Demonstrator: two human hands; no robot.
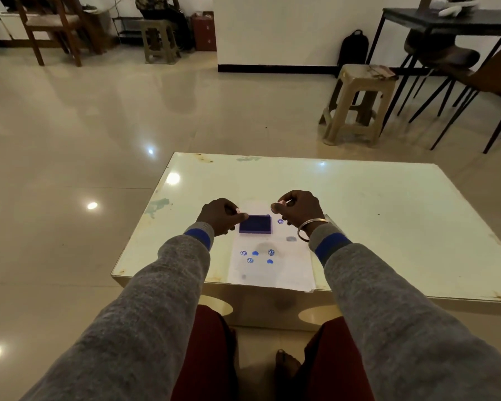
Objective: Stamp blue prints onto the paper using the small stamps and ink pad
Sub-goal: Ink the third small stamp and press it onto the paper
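A white sheet of paper (275, 270) lies at the near edge of the low table (373, 215). Several blue prints (256, 256), smiley rings and solid blobs, mark its middle, and one more print (280, 221) sits near my right hand. A blue ink pad (255, 224) rests open on the paper's far part. My left hand (222, 217) touches the pad's left edge, fingers pinched, possibly on a small stamp that I cannot make out. My right hand (300, 208) hovers right of the pad, fingers closed on a small pinkish stamp (281, 202).
The table top is glossy white with rust stains at its edges. A beige plastic stool (359, 102) and dark chairs (457, 68) stand beyond the table to the right. My knees and a bare foot (287, 364) are below the table's near edge.
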